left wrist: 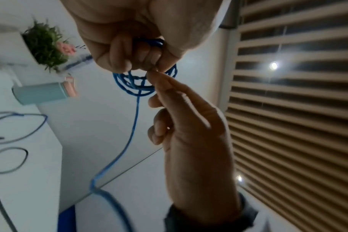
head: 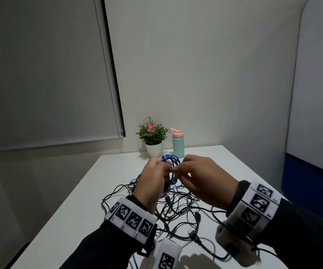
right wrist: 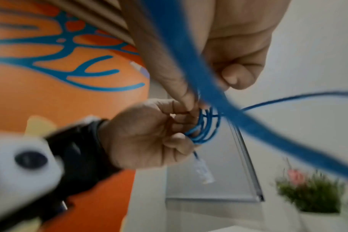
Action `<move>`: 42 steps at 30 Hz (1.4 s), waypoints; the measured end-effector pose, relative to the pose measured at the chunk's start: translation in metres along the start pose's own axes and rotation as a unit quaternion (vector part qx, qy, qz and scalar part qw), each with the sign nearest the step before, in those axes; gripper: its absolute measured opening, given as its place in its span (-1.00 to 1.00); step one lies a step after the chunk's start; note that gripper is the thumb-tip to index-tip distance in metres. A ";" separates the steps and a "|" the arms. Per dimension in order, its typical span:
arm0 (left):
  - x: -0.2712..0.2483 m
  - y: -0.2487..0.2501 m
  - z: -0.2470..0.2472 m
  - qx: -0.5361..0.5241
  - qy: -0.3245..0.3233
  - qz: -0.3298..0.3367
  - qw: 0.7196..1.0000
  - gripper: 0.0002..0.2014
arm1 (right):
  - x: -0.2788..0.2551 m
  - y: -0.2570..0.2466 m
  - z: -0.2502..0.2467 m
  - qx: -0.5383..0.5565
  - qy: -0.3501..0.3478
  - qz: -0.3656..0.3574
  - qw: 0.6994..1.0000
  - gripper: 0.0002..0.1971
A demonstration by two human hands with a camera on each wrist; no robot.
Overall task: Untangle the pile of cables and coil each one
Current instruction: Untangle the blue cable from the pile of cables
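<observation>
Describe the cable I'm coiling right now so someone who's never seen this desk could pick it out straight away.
Start at the white table, where the potted plant and mint bottle stand at the far edge. Just in front of them, the left hand and right hand hold a small coil above the tangle of dark cables. That blue cable is the only bright blue one already looped.

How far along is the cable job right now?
Early. Nothing lies finished: no coiled cable shows on the table. In hand: the left hand holds a bundle of blue cable loops, its clear plug dangling, while the right hand pinches at the coil, with a blue tail trailing to the table. Left: the tangle of dark cables, which is still knotted together.
</observation>
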State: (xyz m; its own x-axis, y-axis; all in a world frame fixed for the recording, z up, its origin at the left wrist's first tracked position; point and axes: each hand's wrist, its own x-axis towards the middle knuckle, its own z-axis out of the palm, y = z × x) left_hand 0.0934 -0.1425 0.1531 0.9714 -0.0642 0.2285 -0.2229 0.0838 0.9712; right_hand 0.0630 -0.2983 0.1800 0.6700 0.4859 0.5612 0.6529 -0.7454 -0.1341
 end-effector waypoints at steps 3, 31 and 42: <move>-0.005 0.008 0.001 -0.092 -0.014 -0.017 0.996 -0.90 | -0.003 -0.002 0.008 -0.068 0.034 0.038 0.996 -0.77; 0.002 -0.002 -0.002 0.226 -0.051 0.199 0.952 -0.79 | 0.018 0.030 -0.017 0.130 -0.103 0.137 0.977 -0.72; 0.015 0.008 -0.004 0.228 -0.026 0.214 0.950 -0.80 | 0.016 0.039 -0.009 0.432 -0.067 0.154 0.886 -0.74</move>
State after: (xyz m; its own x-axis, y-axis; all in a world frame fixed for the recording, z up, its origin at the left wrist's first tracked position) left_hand 0.1065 -0.1391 0.1637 0.7811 -0.1713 0.6005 -0.6202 -0.3246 0.7141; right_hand 0.0952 -0.3238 0.1913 0.8615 0.4136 0.2944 0.4192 -0.2526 -0.8720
